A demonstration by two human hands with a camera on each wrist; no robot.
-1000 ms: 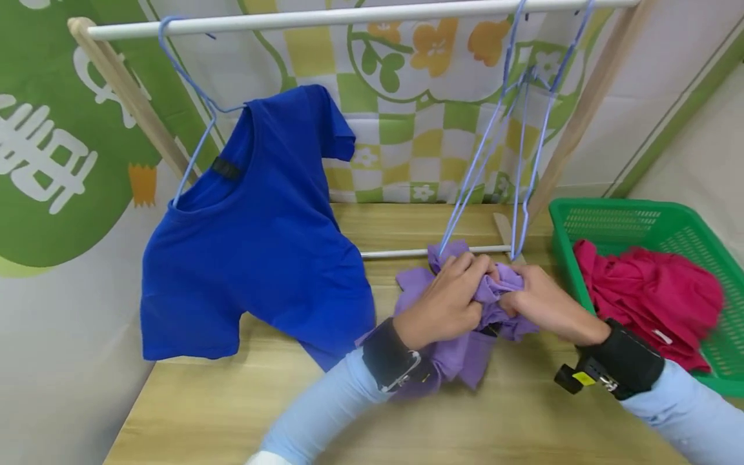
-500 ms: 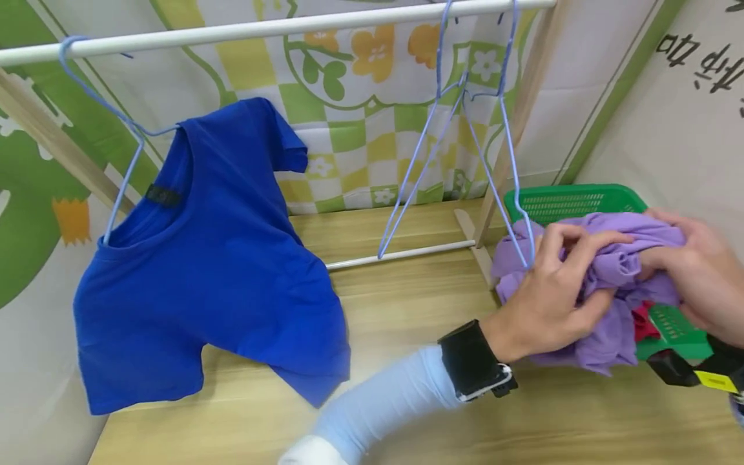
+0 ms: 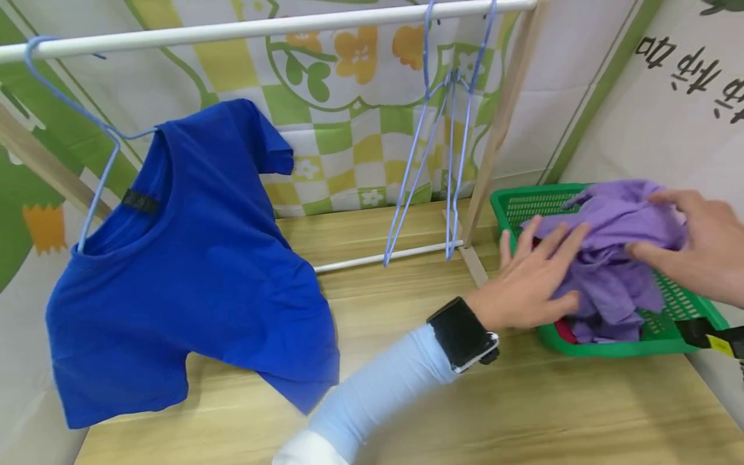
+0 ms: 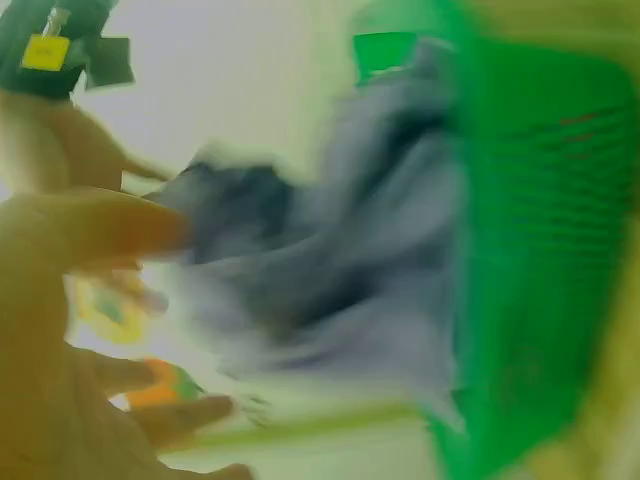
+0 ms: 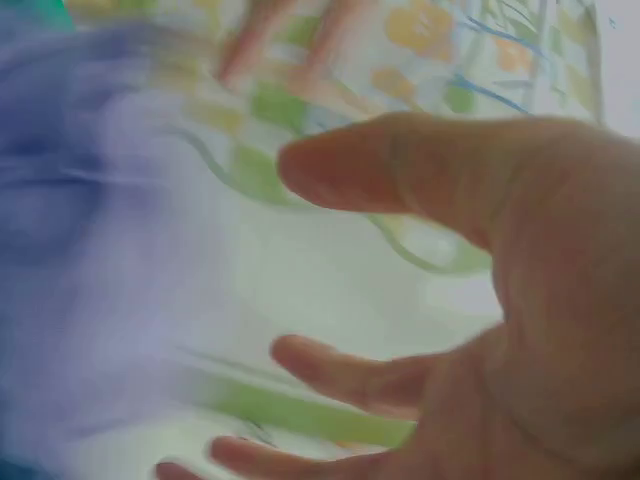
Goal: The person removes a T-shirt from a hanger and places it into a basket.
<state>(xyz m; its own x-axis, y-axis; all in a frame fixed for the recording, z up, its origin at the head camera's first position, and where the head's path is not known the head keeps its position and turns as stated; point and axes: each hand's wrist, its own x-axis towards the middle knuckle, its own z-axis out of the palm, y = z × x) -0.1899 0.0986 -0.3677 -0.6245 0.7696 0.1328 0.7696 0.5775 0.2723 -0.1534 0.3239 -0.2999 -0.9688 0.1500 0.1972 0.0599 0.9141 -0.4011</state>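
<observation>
A crumpled purple garment lies in the green basket, on top of a red garment that shows only at the edge. My left hand is spread with straight fingers over the basket's left side, overlapping the purple cloth in the head view. At the basket's right, my right hand has thumb and fingers apart beside the cloth. The right wrist view shows that hand with nothing between its fingers. In the left wrist view the garment is blurred.
A blue T-shirt hangs on a blue hanger at the left of the white rail. Bare blue hangers hang at its right. A wooden post stands just left of the basket, on the wooden table.
Both hands have carried the purple garment from below the bare hangers rightward to the basket and let it go there. The head view has swung to the right.
</observation>
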